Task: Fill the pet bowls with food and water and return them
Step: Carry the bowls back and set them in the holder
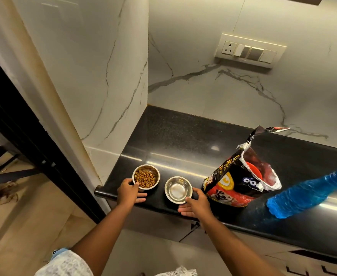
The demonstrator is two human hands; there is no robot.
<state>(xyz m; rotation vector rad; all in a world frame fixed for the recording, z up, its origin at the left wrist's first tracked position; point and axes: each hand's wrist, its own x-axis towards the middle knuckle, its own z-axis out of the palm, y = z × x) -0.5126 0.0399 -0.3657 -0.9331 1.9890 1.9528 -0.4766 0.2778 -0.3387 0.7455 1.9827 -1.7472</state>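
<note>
Two small steel bowls stand near the front edge of a black counter (183, 136). The left bowl (146, 177) holds brown kibble; my left hand (129, 193) grips its near rim, thumb over the edge. The right bowl (178, 189) looks to hold clear water. My right hand (195, 205) cups its near side, thumb on the rim, fingers spread below. An open red and black pet food bag (241, 184) stands just right of the bowls. A blue plastic water bottle (311, 193) lies on its side at the right.
A marble pillar (96, 76) rises directly left of the counter, with a marble wall and a switch panel (249, 50) behind. A dark door frame (24, 136) and tiled floor are at the left. Cabinet fronts (243, 246) sit below the counter.
</note>
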